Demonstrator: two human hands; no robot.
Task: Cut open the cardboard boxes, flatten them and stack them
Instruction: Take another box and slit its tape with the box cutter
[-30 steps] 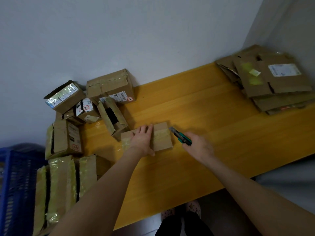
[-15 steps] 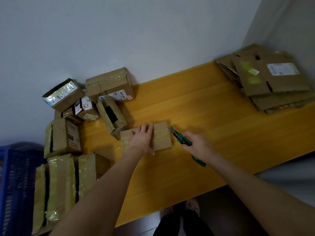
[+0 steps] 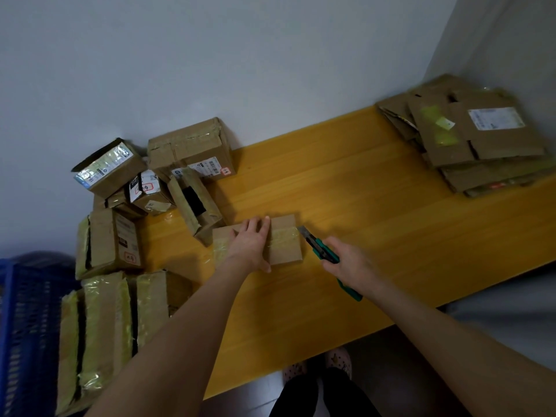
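While the left hand [image 3: 251, 245] lies flat, fingers straight, pressing on top of the small brown taped cardboard box [image 3: 285, 246], the right hand [image 3: 352, 261] has its fingers curled round the green-and-black utility knife [image 3: 319, 250]. The blade end points up-left, its tip just beside the box's right edge at the clear tape strip; contact can't be told. The green handle tail pokes out below the right wrist.

The box sits flat on the yellow wooden tabletop [image 3: 376, 212], around the middle. Just to its left is a tilted brown box with a black gap in its side [image 3: 195, 203]. Behind that, against the grey wall [image 3: 240, 70], is a larger brown box with white shipping labels [image 3: 192, 149]. Further left, a box with a shiny label [image 3: 105, 167] leans on smaller labelled ones. At the near left end are tall boxes wrapped in yellowish tape [image 3: 102, 326], with a blue plastic crate [image 3: 24, 326] beside them, off the tabletop.

In the far right corner lies a stack of flattened brown cardboard sheets [image 3: 481, 149], white label on the top sheet, well apart from both hands. Patterned slippers [image 3: 338, 358] show under the front edge.
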